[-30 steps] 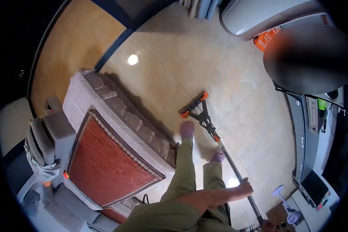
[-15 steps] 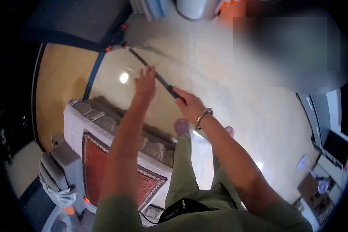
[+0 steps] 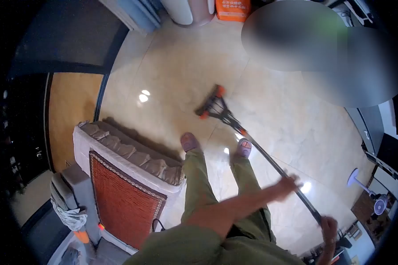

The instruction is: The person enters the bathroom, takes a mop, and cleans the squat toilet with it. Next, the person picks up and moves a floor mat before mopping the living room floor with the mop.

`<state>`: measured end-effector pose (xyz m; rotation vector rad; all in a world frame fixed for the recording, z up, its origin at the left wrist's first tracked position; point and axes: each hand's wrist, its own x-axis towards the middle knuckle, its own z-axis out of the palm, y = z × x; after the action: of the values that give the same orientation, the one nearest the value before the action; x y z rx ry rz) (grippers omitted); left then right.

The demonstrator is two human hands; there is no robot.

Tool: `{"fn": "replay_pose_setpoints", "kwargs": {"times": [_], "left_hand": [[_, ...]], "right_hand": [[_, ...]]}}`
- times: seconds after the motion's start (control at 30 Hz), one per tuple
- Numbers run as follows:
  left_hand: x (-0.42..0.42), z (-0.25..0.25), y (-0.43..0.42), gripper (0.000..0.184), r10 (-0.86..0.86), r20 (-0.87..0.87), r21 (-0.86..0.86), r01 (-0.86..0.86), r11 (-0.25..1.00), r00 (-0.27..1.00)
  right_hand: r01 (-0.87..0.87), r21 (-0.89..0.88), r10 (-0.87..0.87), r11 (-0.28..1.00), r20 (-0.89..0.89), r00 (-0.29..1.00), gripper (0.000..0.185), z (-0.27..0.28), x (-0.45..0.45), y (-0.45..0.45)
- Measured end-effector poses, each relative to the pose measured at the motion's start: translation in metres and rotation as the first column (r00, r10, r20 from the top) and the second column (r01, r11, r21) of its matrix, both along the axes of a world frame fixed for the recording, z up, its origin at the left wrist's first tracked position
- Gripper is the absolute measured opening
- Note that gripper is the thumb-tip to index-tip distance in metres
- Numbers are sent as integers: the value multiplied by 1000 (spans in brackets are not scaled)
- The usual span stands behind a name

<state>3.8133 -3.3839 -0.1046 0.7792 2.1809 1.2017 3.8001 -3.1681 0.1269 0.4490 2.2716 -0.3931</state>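
A mop [image 3: 269,158] slants across the view, its grey pole running from lower right up to a dark head with orange corners [image 3: 213,104] on the floor ahead of my feet. My right hand [image 3: 329,227] is closed around the dark grip at the pole's end. Farther down the pole, my left hand [image 3: 287,186] reaches across my body and wraps round the shaft; its fingers are slightly blurred. The mop head is smeared by motion.
At left stands a sofa with a pale ruffled cover [image 3: 128,152] and a red mat [image 3: 124,198]. A white bin-like container [image 3: 185,13] and an orange bag [image 3: 233,9] are at the back. A purple fan [image 3: 379,204] stands right. Part of the upper right is blurred out.
The mop head has come back from the glass door at upper left to the floor before my feet. Both hands have swung right and down with the pole, the left onto the shaft.
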Motion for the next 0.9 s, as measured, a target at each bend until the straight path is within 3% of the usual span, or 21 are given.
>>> {"fn": "replay_pose_setpoints", "kwargs": {"times": [0.03, 0.1, 0.13, 0.2, 0.23, 0.27, 0.3, 0.37, 0.4, 0.43, 0.47, 0.5, 0.53, 0.57, 0.6, 0.67, 0.7, 0.77, 0.83, 0.9], "left_hand": [[-8, 29, 27, 76, -58, 8, 103, 57, 993, 998], [-26, 59, 71, 59, -257, 71, 108, 249, 962, 964], [-30, 52, 94, 52, -222, 55, 63, 219, 974, 973], [-34, 42, 104, 43, -185, 27, -37, 186, 982, 982], [-42, 41, 95, 41, -179, 12, -93, 179, 979, 984], [-42, 24, 97, 37, -87, -5, -121, 86, 989, 996], [-47, 11, 84, 41, -123, -13, -182, 119, 976, 992], [-46, -46, 52, 22, 36, -6, -293, -36, 955, 999], [-46, -57, 6, 16, 234, -187, -280, -280, 918, 954], [-53, -68, -44, 13, 242, -105, -365, -264, 893, 965], [-61, -74, -97, 13, 261, -149, -502, -300, 811, 954], [-61, -82, -151, 13, 368, -195, -466, -416, 781, 909], [-62, -86, -200, 15, 352, -292, -610, -456, 647, 889], [-66, -82, -252, 19, 331, -285, -730, -427, 533, 900], [-79, -71, -301, 34, 364, -224, -840, -368, 399, 904], [-86, -47, -384, 51, 577, -221, -770, -504, 391, 786], [-91, -52, -419, 51, 589, -232, -768, -517, 377, 774], [-116, -75, -493, 70, 769, -220, -779, -583, 232, 600], [-148, -99, -560, 70, 879, -174, -752, -636, 173, 445], [-175, -101, -604, 68, 818, -272, -779, -615, 122, 506]], "right_hand": [[-85, 110, 91, 990, -47, 995, 26, 18, 17, 72], [-76, 140, 109, 987, -245, 963, 31, 63, 15, 54], [-57, 133, 89, 989, -251, 964, 31, 60, 11, 61], [133, -51, -142, 990, -359, 923, 25, 44, 9, 69], [51, -26, -56, 998, -306, 950, 20, 28, 1, 93], [72, -77, -89, 994, -239, 967, 20, 15, -10, 82], [93, -127, -114, 988, -174, 978, 20, -2, -23, 69], [140, -346, -165, 928, -45, 985, 22, -71, -24, 61], [139, -394, -135, 908, 38, 990, 19, -95, -35, 20], [151, -448, -102, 881, 131, 986, 21, -112, -47, -28], [118, -555, -29, 824, 167, 986, 27, -136, -58, -71], [-61, -574, 132, 816, 83, 988, 31, -151, -71, -126], [-138, -700, 196, 701, 2, 981, 35, -182, -76, -169], [-308, -690, 381, 655, -51, 923, 37, -181, -98, -232], [-337, -690, 401, 640, -73, 913, 37, -195, -110, -288], [-388, -704, 401, 595, -158, 902, 37, -224, -130, -396], [-411, -717, 380, 563, -217, 899, 37, -235, -140, -448], [-559, -661, 328, 501, -452, 829, 38, -270, -163, -545], [-484, -659, 351, 575, -336, 874, 37, -261, -192, -623], [-523, -629, 380, 575, -361, 852, 37, -270, -225, -663]]}}
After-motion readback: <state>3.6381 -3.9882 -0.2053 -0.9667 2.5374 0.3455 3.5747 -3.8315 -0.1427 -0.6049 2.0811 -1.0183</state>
